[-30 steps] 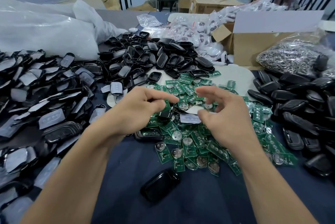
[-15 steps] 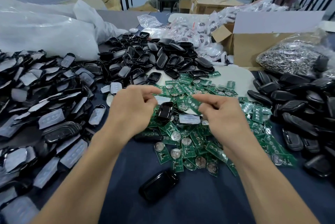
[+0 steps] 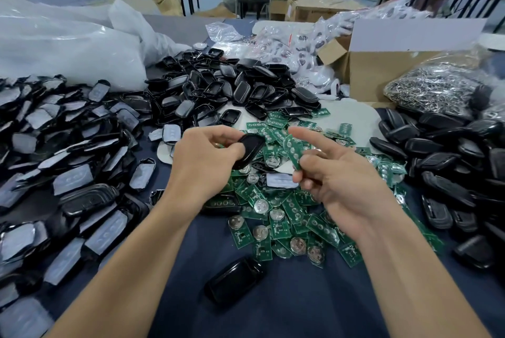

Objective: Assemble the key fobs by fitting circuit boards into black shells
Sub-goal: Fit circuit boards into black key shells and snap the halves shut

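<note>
Fingers (image 3: 229, 150) of my left hand (image 3: 205, 162) were curled round a black shell (image 3: 250, 149), clamping it by its near end so that it tilted up toward the other hand. My right hand (image 3: 344, 184) pinched a green circuit board (image 3: 293, 150) between the thumb and the lower fingers, the index finger stretched out straight above it. Board and shell hung side by side in the air, very close but apart, over the heap of loose boards (image 3: 284, 212) on the bench (image 3: 273, 313).

I judged this to be the fitting step just begun: both parts picked, nothing seated yet. I could not tell which face of the shell was turned toward the board. The next move called for the shell's hollow to face the board, their outlines squared up, then an even press until the board sat inside the rim without bending.

Beyond my hands lay a pile of empty shells (image 3: 232, 88); to the left, shells with grey pads (image 3: 68, 146); to the right, closed black cases (image 3: 451, 151). One black fob (image 3: 235, 280) lay alone on the bench near me.
</note>
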